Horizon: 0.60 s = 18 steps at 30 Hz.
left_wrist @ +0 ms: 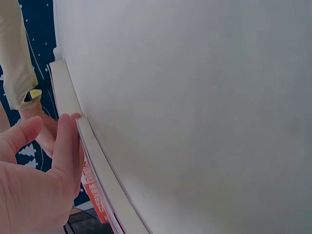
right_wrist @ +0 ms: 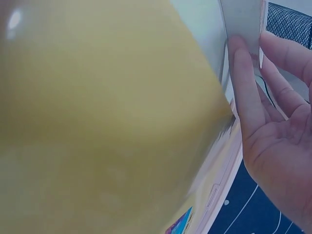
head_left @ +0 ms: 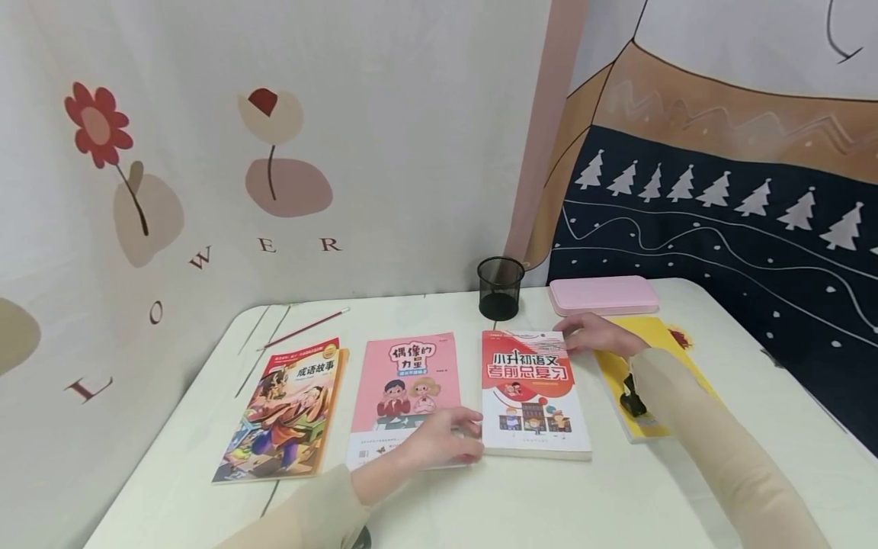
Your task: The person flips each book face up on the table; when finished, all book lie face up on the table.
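A red-and-white book (head_left: 531, 415) with cartoon figures on its cover lies on the white table. At its lower left edge is my left hand (head_left: 446, 438), its fingertips (left_wrist: 63, 119) right against the book's side and the thumb held apart. My right hand (head_left: 598, 335) pinches the upper right corner of the same book, thumb at the cover edge and fingers along its side in the right wrist view. Partly under my left hand and forearm lies a pink book (head_left: 414, 389). A yellow book (head_left: 652, 335) sits below my right forearm.
Farther left are a colourful storybook (head_left: 284, 415) and a red pencil (head_left: 306, 329). A black mesh pen holder (head_left: 499, 290) and a pink pencil case (head_left: 604, 295) stand along the back edge, before a printed curtain (head_left: 411, 152).
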{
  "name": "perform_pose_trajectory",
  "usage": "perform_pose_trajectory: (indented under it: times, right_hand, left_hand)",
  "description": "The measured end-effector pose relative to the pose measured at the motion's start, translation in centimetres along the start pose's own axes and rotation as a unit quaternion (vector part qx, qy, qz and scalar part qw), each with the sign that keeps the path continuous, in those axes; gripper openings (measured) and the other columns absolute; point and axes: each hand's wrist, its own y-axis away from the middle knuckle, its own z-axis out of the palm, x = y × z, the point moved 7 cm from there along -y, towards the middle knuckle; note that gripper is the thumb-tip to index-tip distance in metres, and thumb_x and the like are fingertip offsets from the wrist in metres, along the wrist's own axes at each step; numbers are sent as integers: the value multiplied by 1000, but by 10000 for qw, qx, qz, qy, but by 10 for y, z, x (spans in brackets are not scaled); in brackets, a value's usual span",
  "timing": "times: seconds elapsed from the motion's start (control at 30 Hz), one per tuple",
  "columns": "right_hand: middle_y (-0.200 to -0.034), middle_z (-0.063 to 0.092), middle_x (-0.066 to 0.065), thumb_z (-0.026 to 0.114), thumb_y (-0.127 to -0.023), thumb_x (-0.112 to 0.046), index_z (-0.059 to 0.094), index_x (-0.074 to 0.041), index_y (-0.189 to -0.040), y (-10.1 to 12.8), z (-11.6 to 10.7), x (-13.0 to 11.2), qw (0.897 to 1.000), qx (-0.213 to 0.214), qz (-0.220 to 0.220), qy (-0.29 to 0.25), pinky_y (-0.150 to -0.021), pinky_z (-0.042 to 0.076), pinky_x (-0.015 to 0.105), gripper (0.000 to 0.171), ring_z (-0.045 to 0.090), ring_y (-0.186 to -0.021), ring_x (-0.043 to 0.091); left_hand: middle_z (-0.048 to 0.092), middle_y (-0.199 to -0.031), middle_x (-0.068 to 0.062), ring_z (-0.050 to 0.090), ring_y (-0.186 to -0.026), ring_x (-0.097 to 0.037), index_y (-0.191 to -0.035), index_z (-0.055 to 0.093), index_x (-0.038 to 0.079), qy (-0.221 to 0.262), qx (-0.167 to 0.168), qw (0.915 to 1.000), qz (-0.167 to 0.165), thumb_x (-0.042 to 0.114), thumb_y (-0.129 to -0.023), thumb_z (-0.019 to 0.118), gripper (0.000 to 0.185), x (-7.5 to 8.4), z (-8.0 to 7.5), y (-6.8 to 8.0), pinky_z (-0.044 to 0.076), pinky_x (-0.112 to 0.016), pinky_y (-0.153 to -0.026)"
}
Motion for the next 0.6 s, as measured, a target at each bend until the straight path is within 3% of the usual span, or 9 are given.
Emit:
perform_pose_trajectory:
  times: [0.23,0.6]
  right_hand:
    - [-117,49,10,68,-76,-26,51,-7,-120,-4,2,-4,10000,-73,-54,14,-90,35,46,52,41,-103,28]
    - [-115,50,11,66,-76,-22,52,-5,-119,-5,3,-12,9996,-105,-240,100,-90,34,47,48,41,-103,29]
  left_hand:
    - [55,-95,-12,60,-72,-23,-117,48,-8,263,-200,9993,162,-3,-71,65,49,2,9,5,52,-30,-60]
    - [55,-98,-10,60,-73,-23,-118,49,-6,204,-130,9997,65,1,-73,66,49,-1,12,5,52,-29,-61]
